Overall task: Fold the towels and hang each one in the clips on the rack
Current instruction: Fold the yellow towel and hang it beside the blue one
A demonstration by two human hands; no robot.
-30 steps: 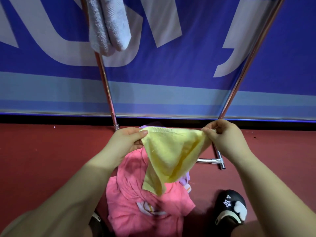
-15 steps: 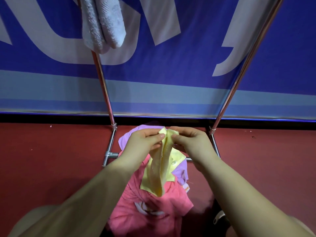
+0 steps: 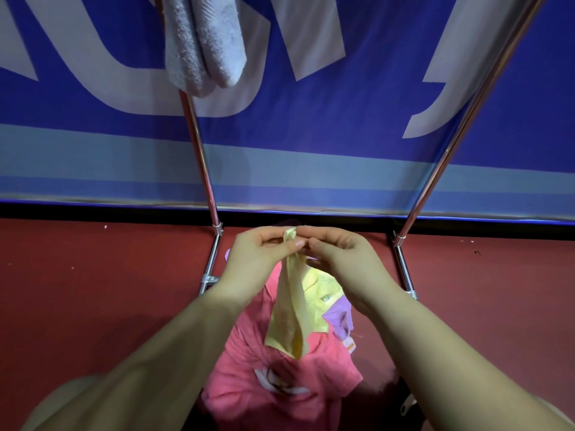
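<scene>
Both hands — left hand (image 3: 264,253), right hand (image 3: 339,253) — pinch the folded yellow towel (image 3: 291,309) together.

Soft matt yellow cloth towel (image 3: 291,309) is hanging at frame centre, fine nap showing. Thick white terry towel (image 3: 203,42), upper left, is looking rough & looped. Shiny chrome metal rack tubes (image 3: 202,157) are catching glare. Pink cloth (image 3: 280,396) at the bottom is lying matt on a dull red floor (image 3: 93,290). Blue banner (image 3: 311,119) w/ slight sheen behind.
</scene>
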